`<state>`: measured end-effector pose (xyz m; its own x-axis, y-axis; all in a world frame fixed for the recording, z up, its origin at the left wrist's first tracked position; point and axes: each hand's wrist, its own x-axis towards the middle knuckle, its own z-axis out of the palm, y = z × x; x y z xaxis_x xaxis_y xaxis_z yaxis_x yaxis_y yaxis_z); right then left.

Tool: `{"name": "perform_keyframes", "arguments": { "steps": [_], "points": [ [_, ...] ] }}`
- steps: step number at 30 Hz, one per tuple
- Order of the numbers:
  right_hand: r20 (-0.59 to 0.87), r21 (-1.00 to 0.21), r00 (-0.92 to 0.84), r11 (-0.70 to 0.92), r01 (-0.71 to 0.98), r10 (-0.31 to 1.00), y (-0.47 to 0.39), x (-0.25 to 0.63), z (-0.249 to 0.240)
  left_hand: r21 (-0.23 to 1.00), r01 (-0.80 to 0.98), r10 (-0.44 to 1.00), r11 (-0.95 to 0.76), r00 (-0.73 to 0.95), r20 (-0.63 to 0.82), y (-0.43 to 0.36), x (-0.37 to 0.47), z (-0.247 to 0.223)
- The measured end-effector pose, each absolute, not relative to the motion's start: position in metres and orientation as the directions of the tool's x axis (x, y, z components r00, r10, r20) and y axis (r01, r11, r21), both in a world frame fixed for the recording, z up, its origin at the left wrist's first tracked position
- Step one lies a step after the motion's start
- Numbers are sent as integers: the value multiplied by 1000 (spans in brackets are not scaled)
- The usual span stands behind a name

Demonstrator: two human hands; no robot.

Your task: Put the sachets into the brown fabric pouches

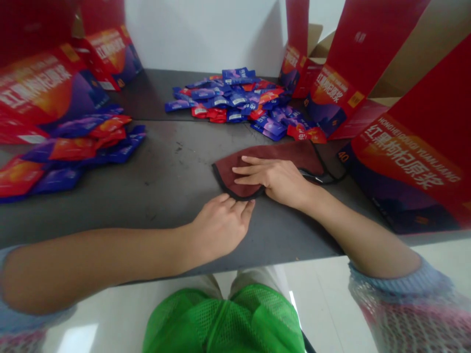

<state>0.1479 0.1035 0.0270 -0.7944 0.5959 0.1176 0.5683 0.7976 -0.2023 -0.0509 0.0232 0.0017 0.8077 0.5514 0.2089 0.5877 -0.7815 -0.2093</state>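
Note:
A brown cloth piece with black edging (228,171) lies on the dark grey table, with a black cord at its right end. It could be a folded cloth mask, but its exact kind cannot be made out. My right hand (279,179) rests flat on top of it, fingers stretched out to the left. At the near edge of the cloth, my left hand (221,225) has its fingers bent and closed on the black border. Its fingertips are partly hidden by the cloth.
Behind the cloth is a heap of blue and red sachets (235,100). More sachets (73,154) lie at the left. Open red cartons stand at the right (415,162) and the left (47,88). The table (165,206) ends close to my body.

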Motion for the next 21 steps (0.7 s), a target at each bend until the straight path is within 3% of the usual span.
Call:
{"name": "perform_keyframes", "arguments": {
  "steps": [4,8,13,21],
  "points": [
    [59,-96,-723,725,683,689,111,154,35,-204,571,494,-795,806,327,29,-51,-1],
    [52,-68,-620,622,780,783,121,164,37,-243,574,456,-782,793,405,32,-51,-7],
    [68,-56,-475,478,876,877,130,172,31,-237,585,450,-776,776,442,33,-50,-8],
    [142,-52,-431,442,896,891,137,172,26,-312,586,466,-748,798,381,17,-51,-2]
  ]
}}
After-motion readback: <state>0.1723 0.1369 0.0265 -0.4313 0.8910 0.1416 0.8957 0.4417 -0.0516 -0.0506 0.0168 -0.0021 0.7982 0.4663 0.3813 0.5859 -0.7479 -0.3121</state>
